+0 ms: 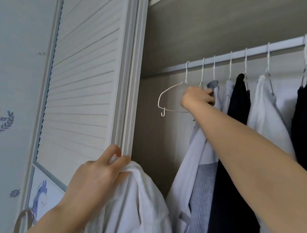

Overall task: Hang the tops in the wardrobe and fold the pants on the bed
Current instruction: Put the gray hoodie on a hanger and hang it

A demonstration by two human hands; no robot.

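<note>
- We note the left hand (98, 169) pinching a white top (133, 206), held low beside the wardrobe door (83, 75).
- Right hand (197, 98) grips an empty hanger (165, 99); its fingertips are hidden.
- Seven hooks on the rail (253, 48); five hung garments, their lower parts cut off.

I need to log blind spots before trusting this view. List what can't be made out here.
- Head view: the right hand covers the right half of the empty hanger, so which hanger its fingers hold is unclear.
- The white top held by the left hand runs off the bottom edge.
- The rail and hanging garments are cut off at the right edge.
</note>
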